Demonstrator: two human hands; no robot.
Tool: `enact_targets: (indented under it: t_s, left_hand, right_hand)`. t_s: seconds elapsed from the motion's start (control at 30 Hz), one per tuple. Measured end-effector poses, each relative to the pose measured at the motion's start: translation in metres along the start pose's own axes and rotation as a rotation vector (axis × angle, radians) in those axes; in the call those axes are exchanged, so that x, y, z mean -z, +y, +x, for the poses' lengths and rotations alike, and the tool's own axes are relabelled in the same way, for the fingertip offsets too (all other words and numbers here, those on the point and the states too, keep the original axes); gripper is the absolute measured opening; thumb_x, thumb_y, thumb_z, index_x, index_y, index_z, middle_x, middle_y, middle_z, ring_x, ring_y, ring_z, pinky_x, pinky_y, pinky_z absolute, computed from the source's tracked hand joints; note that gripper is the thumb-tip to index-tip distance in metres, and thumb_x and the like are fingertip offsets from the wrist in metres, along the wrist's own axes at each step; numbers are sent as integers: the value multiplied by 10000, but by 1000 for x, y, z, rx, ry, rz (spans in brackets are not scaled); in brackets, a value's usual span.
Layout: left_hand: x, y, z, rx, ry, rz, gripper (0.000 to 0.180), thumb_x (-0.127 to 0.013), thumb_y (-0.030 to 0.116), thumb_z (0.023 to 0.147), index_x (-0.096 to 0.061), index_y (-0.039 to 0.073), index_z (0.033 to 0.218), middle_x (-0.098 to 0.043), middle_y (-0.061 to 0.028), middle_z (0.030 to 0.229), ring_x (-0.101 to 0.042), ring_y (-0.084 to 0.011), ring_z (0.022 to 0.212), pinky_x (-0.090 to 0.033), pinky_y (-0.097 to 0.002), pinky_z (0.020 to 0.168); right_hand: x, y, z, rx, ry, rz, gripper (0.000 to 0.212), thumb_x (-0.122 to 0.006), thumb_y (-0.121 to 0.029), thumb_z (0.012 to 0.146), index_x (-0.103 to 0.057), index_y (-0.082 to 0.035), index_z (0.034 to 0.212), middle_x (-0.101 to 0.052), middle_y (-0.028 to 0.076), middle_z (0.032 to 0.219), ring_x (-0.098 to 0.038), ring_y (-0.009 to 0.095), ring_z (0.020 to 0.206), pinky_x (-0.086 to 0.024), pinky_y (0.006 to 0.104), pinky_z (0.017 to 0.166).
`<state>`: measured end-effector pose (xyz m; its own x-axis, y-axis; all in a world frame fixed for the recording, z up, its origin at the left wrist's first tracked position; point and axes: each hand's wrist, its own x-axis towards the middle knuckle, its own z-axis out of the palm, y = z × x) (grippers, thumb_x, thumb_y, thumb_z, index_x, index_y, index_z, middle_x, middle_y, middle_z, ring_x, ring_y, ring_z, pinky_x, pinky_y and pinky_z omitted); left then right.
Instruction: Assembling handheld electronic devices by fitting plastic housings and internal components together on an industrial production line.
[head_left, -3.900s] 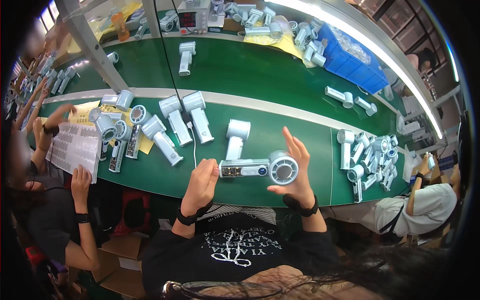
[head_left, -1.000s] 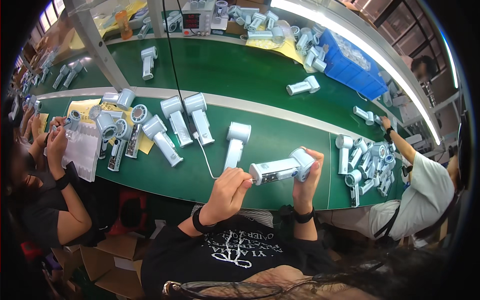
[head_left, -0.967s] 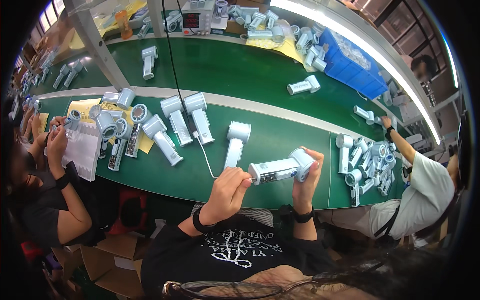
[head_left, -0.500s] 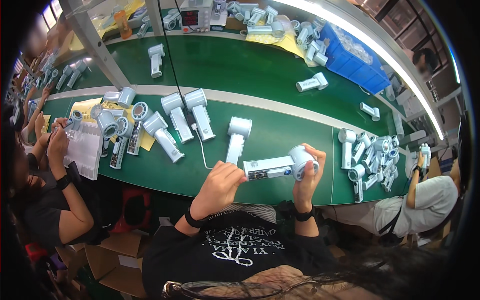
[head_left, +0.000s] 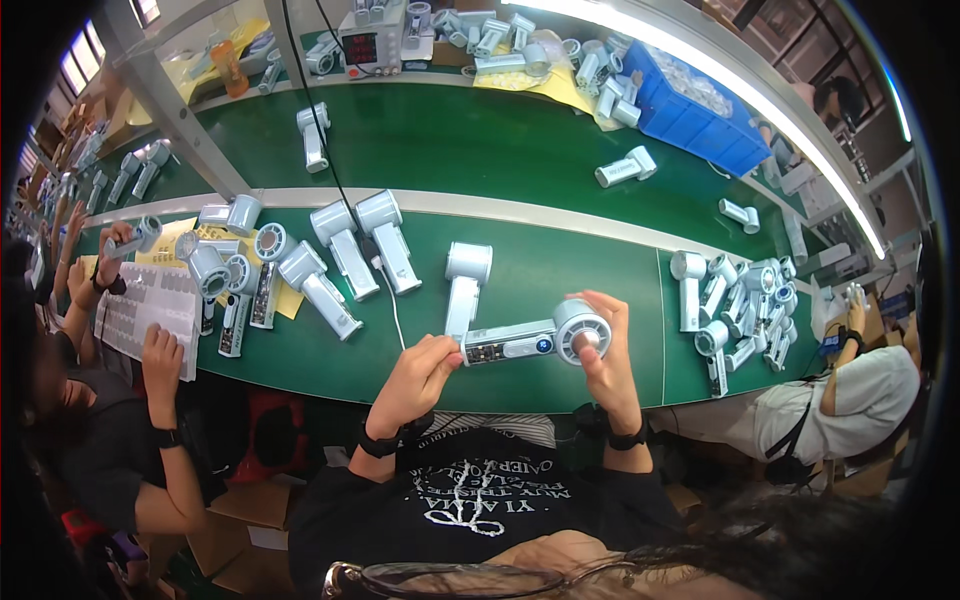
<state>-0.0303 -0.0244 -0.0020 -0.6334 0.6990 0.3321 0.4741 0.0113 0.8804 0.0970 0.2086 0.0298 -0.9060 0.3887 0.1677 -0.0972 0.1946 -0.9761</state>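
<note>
one fan (head_left: 515,346) held: left hand (head_left: 415,376) pinches handle end (head_left: 472,349) near cable (head_left: 398,322), right hand (head_left: 613,372) cups head (head_left: 568,318); likely plug-in step; next needs steadiness.

Pale blue handheld fans (head_left: 468,264) lie across the green bench (head_left: 560,275), with yellow paper (head_left: 165,238) at left.

pale-blue handheld fan (head_left: 528,346) | circuitry (head_left: 487,352) exposed | near-horizontal | head (head_left: 578,316) rightward
</note>
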Motion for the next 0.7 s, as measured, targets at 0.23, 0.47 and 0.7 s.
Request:
enact_targets:
  t_s: [0.23, 0.47, 0.7]
  left_hand:
    - [2, -6, -5, 94, -115, -93, 136, -500, 69, 955, -536, -26, 865, -501, -107, 698, -496, -215, 614, -393, -302, 594]
    - [1, 0, -10, 161, -137, -231, 237, -448, 131, 1005, -519, -23, 838, -487, -70, 681, -477, -156, 615, -385, -282, 584]
    - [-3, 2, -13, 118, -4, -139, 304, -422, 169, 1025, -502, -24, 803, -458, -52, 664, -440, -138, 598, -366, -269, 568]
  right_hand:
    - [18, -9, 14, 324, -181, -382, 1214, -854, -504, 624, -142, -9, 1473, -396, 232, 1427, -373, 388, 1347, -230, 530, 1131]
    - [7, -5, 14, 619, -122, -422, 1217, -908, -394, 599, -138, -31, 1470, -472, 276, 1343, -530, 393, 1201, -270, 555, 1100]
    - [-7, 10, 7, 820, -64, -197, 1028, -902, -233, 647, -244, -48, 1415, -654, 207, 1015, -665, 239, 752, -542, 442, 815]
